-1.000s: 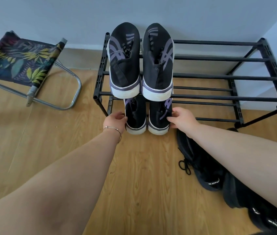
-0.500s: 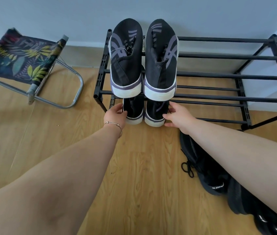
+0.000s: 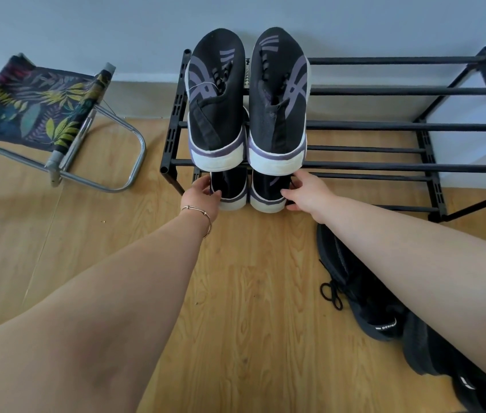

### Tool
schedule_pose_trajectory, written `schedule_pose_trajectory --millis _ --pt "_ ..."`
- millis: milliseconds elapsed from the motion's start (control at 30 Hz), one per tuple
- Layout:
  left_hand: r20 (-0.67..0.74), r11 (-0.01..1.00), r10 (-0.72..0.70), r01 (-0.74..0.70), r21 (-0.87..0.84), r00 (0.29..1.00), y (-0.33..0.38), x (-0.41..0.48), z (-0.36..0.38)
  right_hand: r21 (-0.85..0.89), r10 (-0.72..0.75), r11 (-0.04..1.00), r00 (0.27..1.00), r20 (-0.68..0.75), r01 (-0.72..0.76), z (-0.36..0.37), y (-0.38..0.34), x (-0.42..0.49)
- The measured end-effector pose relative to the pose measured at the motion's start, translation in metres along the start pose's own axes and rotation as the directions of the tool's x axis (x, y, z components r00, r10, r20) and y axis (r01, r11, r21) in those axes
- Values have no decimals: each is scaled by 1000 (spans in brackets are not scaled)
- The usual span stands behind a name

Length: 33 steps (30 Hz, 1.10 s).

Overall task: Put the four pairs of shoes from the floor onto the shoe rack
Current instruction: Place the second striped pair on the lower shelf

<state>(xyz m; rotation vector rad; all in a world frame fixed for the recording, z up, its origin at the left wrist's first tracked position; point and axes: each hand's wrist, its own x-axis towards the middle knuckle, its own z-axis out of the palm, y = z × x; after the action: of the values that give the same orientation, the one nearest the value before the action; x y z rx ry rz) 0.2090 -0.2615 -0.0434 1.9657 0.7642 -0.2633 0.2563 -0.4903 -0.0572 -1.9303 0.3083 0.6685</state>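
Observation:
A black two-tier shoe rack (image 3: 384,126) stands against the wall. One pair of black sneakers with purple stripes and white soles (image 3: 247,108) rests on its top tier at the left end. A second, similar pair (image 3: 246,192) sits on the lower tier beneath, heels toward me. My left hand (image 3: 203,195) grips the left shoe's heel from the left side. My right hand (image 3: 304,193) holds the right shoe's outer side. Black sneakers (image 3: 364,296) lie on the floor at the lower right, partly hidden by my right forearm.
A folding stool (image 3: 39,105) with a leaf-print fabric seat and metal legs stands left of the rack. The floor is light wood. The right part of both rack tiers holds no shoes. A wall corner is close beyond the rack's right end.
Both hands have pushed the lower pair further in under the top tier, so less of the shoes shows. The view has shifted slightly.

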Motion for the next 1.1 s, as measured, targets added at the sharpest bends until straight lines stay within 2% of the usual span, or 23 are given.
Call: schedule_pose_trajectory --millis 233,433,533,700,800,967,1100 --pt "-27 972 83 -75 225 996 6 -10 0 -221 -118 968 993 24 121 -9 6 -7" --pt "-11 928 174 -160 335 985 7 -27 -1 -480 -278 842 961 8 247 -10 10 -29" --pt "36 890 182 -180 418 983 3 -34 -1 -618 -365 723 930 36 308 -13 9 -41" --pt "134 764 209 -247 596 969 2 -51 4 -794 -440 523 896 59 309 -20 8 -56" --pt "148 665 236 -271 696 960 5 -63 7 -873 -487 347 861 144 343 -27 10 -66" --pt "169 481 316 -312 820 933 8 -85 18 -932 -504 91 823 261 351 -52 26 -85" --pt "215 382 346 -346 857 913 7 -103 34 -939 -467 3 831 303 344 -80 51 -104"
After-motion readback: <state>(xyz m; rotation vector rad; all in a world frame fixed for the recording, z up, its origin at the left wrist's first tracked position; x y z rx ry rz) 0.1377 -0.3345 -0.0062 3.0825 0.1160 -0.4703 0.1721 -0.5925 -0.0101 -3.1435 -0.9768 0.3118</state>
